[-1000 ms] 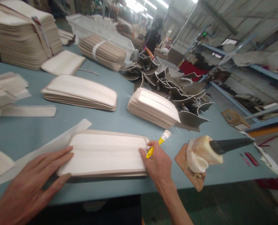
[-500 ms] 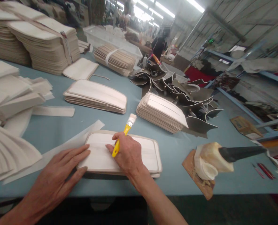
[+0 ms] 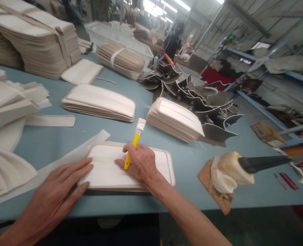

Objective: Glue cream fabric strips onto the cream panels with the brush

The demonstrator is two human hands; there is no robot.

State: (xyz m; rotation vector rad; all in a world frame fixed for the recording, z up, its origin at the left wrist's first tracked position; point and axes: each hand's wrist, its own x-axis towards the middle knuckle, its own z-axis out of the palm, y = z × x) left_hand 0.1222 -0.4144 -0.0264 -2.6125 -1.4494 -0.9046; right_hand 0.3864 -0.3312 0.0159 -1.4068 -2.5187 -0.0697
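Observation:
A stack of white-faced panels with beige edges (image 3: 102, 171) lies in front of me near the table's front edge. My left hand (image 3: 64, 181) rests with fingers stretched out on the left end of the stack. Over the middle of it is my right hand (image 3: 141, 164), its fingers closed round the yellow handle of a paintbrush (image 3: 135, 140). The bristles point up and away from me, whitish at the tip. A translucent sheet (image 3: 56, 167) runs out from behind the stack on the left.
Two more panel stacks (image 3: 100, 100) (image 3: 174, 119) lie farther back, beside dark curved pieces (image 3: 192, 95). At right, a glue-crusted container (image 3: 225, 172) with a black spout stands on a brown board (image 3: 205, 174). White strips (image 3: 10, 102) pile up at left. A person (image 3: 173, 42) is in the background.
The view has shifted slightly, and the table's things sit a little farther left and higher. My right hand still grips the brush, now turned a bit more upright. My left hand stays on the stack.

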